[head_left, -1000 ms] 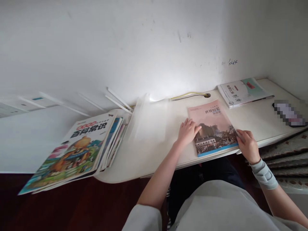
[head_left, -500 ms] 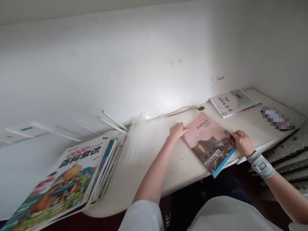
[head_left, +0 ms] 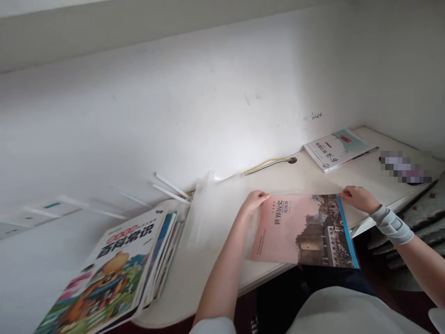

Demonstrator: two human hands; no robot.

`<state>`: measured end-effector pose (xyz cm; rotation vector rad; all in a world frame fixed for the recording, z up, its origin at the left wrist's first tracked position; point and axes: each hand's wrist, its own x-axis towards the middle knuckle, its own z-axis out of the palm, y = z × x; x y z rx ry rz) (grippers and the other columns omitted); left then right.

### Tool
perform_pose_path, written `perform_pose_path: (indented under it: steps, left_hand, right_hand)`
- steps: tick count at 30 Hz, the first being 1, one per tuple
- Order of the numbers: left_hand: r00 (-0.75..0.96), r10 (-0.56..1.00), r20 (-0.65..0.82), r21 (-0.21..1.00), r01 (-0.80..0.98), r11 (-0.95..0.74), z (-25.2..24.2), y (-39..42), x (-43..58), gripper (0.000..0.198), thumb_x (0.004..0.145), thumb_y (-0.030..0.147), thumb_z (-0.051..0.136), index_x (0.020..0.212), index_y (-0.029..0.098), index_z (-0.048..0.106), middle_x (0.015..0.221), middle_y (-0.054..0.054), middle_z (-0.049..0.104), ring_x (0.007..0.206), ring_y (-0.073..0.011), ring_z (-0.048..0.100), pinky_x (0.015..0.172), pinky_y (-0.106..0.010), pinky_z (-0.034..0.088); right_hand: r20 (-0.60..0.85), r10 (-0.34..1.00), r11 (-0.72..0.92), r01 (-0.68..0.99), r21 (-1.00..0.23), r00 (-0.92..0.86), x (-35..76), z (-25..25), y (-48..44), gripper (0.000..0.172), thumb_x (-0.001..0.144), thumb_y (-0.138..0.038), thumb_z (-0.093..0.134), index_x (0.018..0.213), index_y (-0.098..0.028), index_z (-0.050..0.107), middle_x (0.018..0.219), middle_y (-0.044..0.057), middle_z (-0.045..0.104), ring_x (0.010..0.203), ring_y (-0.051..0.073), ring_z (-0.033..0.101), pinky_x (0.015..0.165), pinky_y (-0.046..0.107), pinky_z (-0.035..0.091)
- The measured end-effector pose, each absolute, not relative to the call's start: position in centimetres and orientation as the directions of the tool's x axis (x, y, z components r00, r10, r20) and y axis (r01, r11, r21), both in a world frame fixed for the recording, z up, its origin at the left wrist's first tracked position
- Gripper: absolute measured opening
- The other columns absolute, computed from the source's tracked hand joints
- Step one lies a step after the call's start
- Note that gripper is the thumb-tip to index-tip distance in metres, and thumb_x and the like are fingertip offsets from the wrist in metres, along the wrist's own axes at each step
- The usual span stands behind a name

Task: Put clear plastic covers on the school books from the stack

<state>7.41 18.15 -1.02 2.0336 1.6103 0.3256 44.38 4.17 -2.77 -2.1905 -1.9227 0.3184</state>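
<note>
Gripping the pink history book [head_left: 306, 232] at two of its far corners, both hands are closed on its edge: the left hand [head_left: 255, 200] pinches the corner nearest the wall side on the left, and the right hand [head_left: 359, 198], with a grey brace on its wrist [head_left: 392, 225], holds the opposite far corner by the blue-trimmed edge. The book lies turned sideways, its cover up, with a photograph of old buildings on the right half; its near part hangs out past the front edge of the white worktop [head_left: 222, 250], above the person's lap.

Just left of the left hand, a clear plastic sleeve [head_left: 208, 208] stands tilted on the worktop. Farther left, a stack of picture books [head_left: 114, 273] with a bright cartoon cover juts over the worktop's front edge. Behind the book, a yellow cable [head_left: 267, 163] runs into a hole by the wall. At the far right corner rests a white and green booklet [head_left: 339, 149], well apart from the hands.
</note>
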Motion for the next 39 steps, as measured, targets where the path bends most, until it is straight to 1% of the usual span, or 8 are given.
perform_pose_path:
  steps: [5, 10, 16, 23, 27, 29, 34, 39]
  left_hand:
    - [0.234, 0.969, -0.076, 0.502, 0.849, -0.166, -2.1, 19.3, 9.0, 0.019, 0.076, 0.035, 0.051, 0.071, 0.018, 0.058, 0.067, 0.000, 0.061, 0.066, -0.0152, 0.056, 0.060, -0.024, 0.040]
    - [0.120, 0.992, -0.050, 0.340, 0.936, -0.096, -2.0, 18.1, 7.5, 0.013, 0.081, 0.028, 0.047, 0.076, 0.022, 0.057, 0.079, -0.003, 0.066, 0.074, -0.0185, 0.059, 0.062, -0.027, 0.039]
    - [0.020, 1.000, 0.007, 0.159, 0.987, -0.020, -1.8, 16.1, 5.9, 0.022, 0.087, 0.021, 0.036, 0.090, 0.019, 0.057, 0.087, -0.012, 0.066, 0.088, -0.0254, 0.061, 0.071, -0.033, 0.042]
    - [-0.024, 0.997, 0.075, 0.106, 0.994, 0.016, -1.3, 14.6, 6.4, 0.033, 0.089, 0.017, 0.031, 0.113, 0.011, 0.052, 0.103, -0.019, 0.062, 0.100, -0.0297, 0.059, 0.080, -0.039, 0.045]
    - [0.053, 0.987, 0.154, 0.116, 0.991, -0.071, -1.1, 12.4, 8.7, 0.046, 0.091, 0.021, 0.030, 0.134, 0.009, 0.037, 0.136, -0.024, 0.044, 0.127, -0.0338, 0.040, 0.099, -0.047, 0.035]
    - [0.158, 0.982, 0.108, 0.135, 0.976, -0.172, -1.6, 11.0, 10.5, 0.052, 0.093, 0.032, 0.026, 0.139, 0.006, 0.032, 0.144, -0.024, 0.034, 0.135, -0.0362, 0.028, 0.105, -0.052, 0.027]
    - [0.227, 0.970, -0.088, 0.165, 0.964, -0.211, -3.7, 9.5, 13.8, 0.080, 0.090, 0.059, 0.010, 0.145, 0.003, 0.021, 0.152, -0.022, 0.015, 0.141, -0.0371, 0.011, 0.111, -0.055, 0.017]
    - [0.174, 0.983, -0.062, 0.166, 0.973, -0.162, -4.4, 9.8, 14.6, 0.072, 0.091, 0.053, 0.008, 0.146, 0.008, 0.019, 0.154, -0.017, 0.013, 0.142, -0.0337, 0.009, 0.112, -0.055, 0.010]
  right_hand:
    - [-0.085, 0.986, -0.167, 0.917, -0.363, 0.146, 43.4, -1.9, 4.4, 0.024, 0.086, -0.037, 0.048, 0.080, -0.018, 0.062, 0.071, 0.004, 0.066, 0.069, 0.016, 0.062, 0.064, 0.024, 0.039]
    - [-0.085, 0.986, -0.160, 0.941, -0.299, 0.140, 40.9, -1.8, 8.1, 0.018, 0.085, -0.024, 0.047, 0.088, -0.017, 0.063, 0.088, 0.007, 0.069, 0.082, 0.017, 0.063, 0.071, 0.024, 0.041]
    - [-0.039, 0.990, -0.144, 0.966, -0.214, 0.139, 37.1, -2.1, 13.7, 0.029, 0.089, -0.020, 0.037, 0.110, -0.013, 0.057, 0.109, 0.017, 0.061, 0.096, 0.022, 0.062, 0.079, 0.031, 0.044]
    - [0.028, 0.992, -0.115, 0.983, -0.146, 0.121, 35.8, -2.1, 15.4, 0.034, 0.092, -0.019, 0.027, 0.113, -0.011, 0.052, 0.109, 0.019, 0.059, 0.098, 0.026, 0.061, 0.078, 0.035, 0.046]
    - [0.053, 0.992, -0.106, 0.986, -0.130, 0.114, 35.9, -2.3, 14.7, 0.033, 0.092, -0.017, 0.027, 0.114, -0.010, 0.050, 0.110, 0.020, 0.057, 0.099, 0.026, 0.059, 0.078, 0.034, 0.046]
    - [0.060, 0.992, -0.101, 0.987, -0.125, 0.109, 35.9, -2.3, 14.5, 0.033, 0.091, -0.016, 0.028, 0.116, -0.011, 0.048, 0.110, 0.020, 0.057, 0.099, 0.025, 0.059, 0.078, 0.034, 0.046]
    - [0.071, 0.992, -0.099, 0.989, -0.113, 0.108, 36.4, -2.1, 14.4, 0.037, 0.090, -0.013, 0.028, 0.125, -0.010, 0.040, 0.112, 0.020, 0.056, 0.099, 0.026, 0.059, 0.076, 0.035, 0.045]
    - [0.088, 0.993, -0.066, 0.994, -0.086, 0.074, 35.2, -0.4, 14.2, 0.037, 0.089, -0.016, 0.036, 0.123, -0.007, 0.044, 0.116, 0.024, 0.055, 0.106, 0.030, 0.055, 0.083, 0.040, 0.043]
